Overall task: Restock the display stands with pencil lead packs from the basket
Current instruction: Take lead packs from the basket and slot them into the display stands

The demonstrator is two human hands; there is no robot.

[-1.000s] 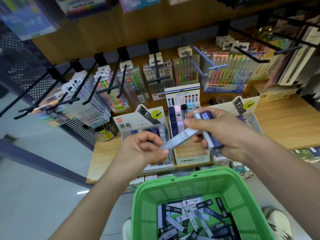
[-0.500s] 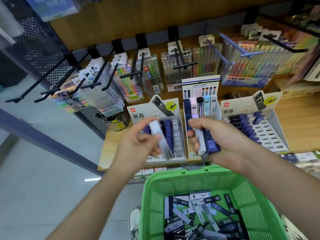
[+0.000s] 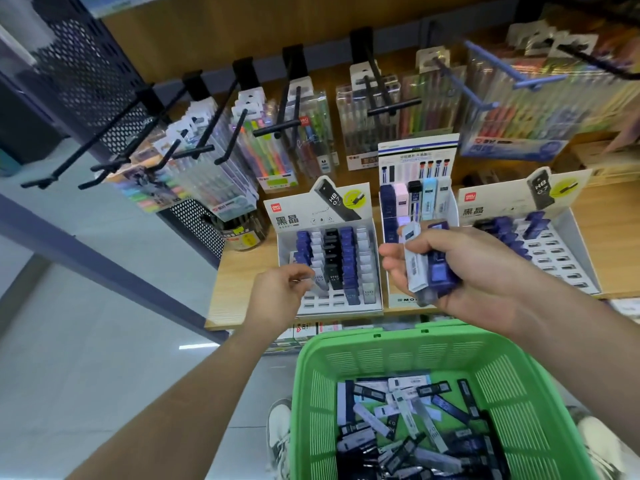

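My left hand [image 3: 280, 296] pinches a grey lead pack [image 3: 319, 283] and holds it upright at a front slot of the left display stand [image 3: 301, 220], beside its rows of blue, black and grey packs. At chest height, in front of the middle stand [image 3: 414, 157], my right hand [image 3: 478, 271] grips a bundle of lead packs: a white-grey one [image 3: 414, 263] and blue ones [image 3: 440, 271]. The right display stand [image 3: 561, 258] has blue packs at its back and several bare slots. Below me, the green basket [image 3: 377, 355] holds several loose lead packs [image 3: 408, 431].
Black peg hooks [image 3: 207, 147] with hanging pen packs jut out over the wooden shelf [image 3: 239, 289] above the stands. A small jar [image 3: 242, 233] stands left of the left stand. A perforated metal panel [image 3: 86, 74] borders the far left. My shoes [image 3: 278, 434] show beside the basket.
My left hand took the grey pack from the right hand's bundle and carried it down and left to the left stand. The right hand kept its bundle.
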